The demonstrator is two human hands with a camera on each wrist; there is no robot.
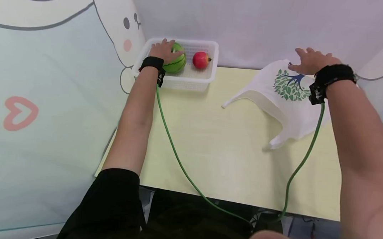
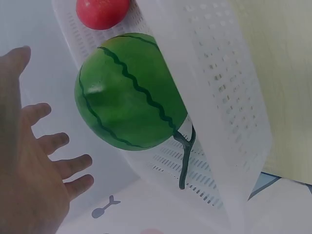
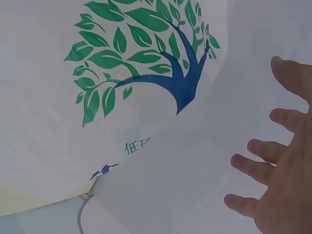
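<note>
A small green striped watermelon [image 1: 176, 64] [image 2: 129, 92] lies in a white perforated basket [image 1: 186, 84] [image 2: 229, 97] at the table's far left, with a red round fruit [image 1: 201, 60] [image 2: 102, 10] beside it. My left hand [image 1: 164, 48] [image 2: 39, 161] hovers over the melon's left side with fingers spread, gripping nothing. A white cloth bag [image 1: 288, 98] [image 3: 97, 136] printed with a green and blue tree lies at the far right. My right hand [image 1: 309, 59] [image 3: 280, 165] is at the bag's far edge, fingers spread and straight.
The pale yellow table [image 1: 229, 146] stretches between basket and bag. Green cables [image 1: 177, 158] run from both wrist bands back over the near edge. A cartoon-printed cloth wall [image 1: 51, 92] closes the left side, and a plain backdrop stands behind.
</note>
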